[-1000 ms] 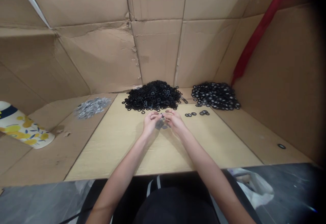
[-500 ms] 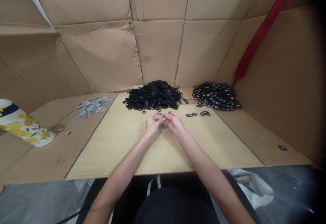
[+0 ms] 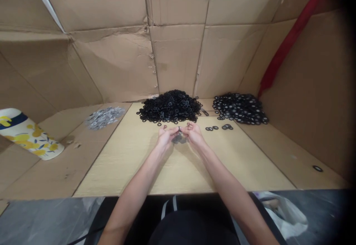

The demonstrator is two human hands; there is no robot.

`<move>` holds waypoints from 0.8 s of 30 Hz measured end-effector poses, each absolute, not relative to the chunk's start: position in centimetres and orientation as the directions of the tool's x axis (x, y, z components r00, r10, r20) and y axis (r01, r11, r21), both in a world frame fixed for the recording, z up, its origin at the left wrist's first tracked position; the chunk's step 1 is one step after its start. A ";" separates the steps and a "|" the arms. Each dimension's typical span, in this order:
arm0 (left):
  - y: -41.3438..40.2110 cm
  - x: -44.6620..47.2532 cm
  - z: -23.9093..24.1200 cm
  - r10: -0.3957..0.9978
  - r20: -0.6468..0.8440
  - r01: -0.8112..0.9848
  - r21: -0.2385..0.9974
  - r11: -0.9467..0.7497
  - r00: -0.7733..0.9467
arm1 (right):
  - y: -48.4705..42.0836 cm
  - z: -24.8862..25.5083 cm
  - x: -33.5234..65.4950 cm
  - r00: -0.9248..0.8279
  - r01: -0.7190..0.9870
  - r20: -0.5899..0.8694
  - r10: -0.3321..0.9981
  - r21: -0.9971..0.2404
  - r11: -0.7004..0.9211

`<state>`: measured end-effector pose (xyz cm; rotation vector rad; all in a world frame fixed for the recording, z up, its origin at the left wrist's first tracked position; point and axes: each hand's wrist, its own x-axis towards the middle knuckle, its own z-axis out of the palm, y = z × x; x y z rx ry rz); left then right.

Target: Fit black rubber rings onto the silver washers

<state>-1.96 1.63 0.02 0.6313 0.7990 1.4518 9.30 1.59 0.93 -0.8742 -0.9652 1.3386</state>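
More grey discs [image 3: 181, 139] now visible below hands [image 3: 164, 138] [image 3: 195, 136]

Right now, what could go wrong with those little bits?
The small dark piece pinched between the left hand and right hand could slip and drop onto the grey pieces below. The lone ring lies near the front edge of the cardboard, so a bump might knock it off.

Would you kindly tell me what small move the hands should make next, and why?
Probably a gentle press on the small dark piece: the left hand and right hand meet at it, and pale-centred black rings lie piled at the far right.
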 end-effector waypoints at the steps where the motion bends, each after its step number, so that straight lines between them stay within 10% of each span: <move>1: 1.7 -2.0 0.0 0.995 -0.090 -0.614 0.788 0.041 -0.049 | 1.6 1.0 9.3 -0.040 -0.363 0.050 0.998 -0.931 0.032; 9: 1.3 -2.5 1.2 0.999 -0.039 -0.521 0.853 0.026 -0.014 | 1.5 1.0 9.7 -0.204 -0.288 0.058 0.977 -0.958 -0.003; 18: 2.3 -4.0 0.4 0.993 0.077 -0.236 0.970 -0.055 0.086 | 1.2 -0.3 9.3 -0.177 0.044 0.347 0.921 -0.932 0.360; 24: 2.3 -3.7 0.6 0.994 0.109 -0.260 0.960 -0.100 0.023 | 1.7 0.4 9.2 -0.063 -0.102 0.261 0.963 -0.962 0.254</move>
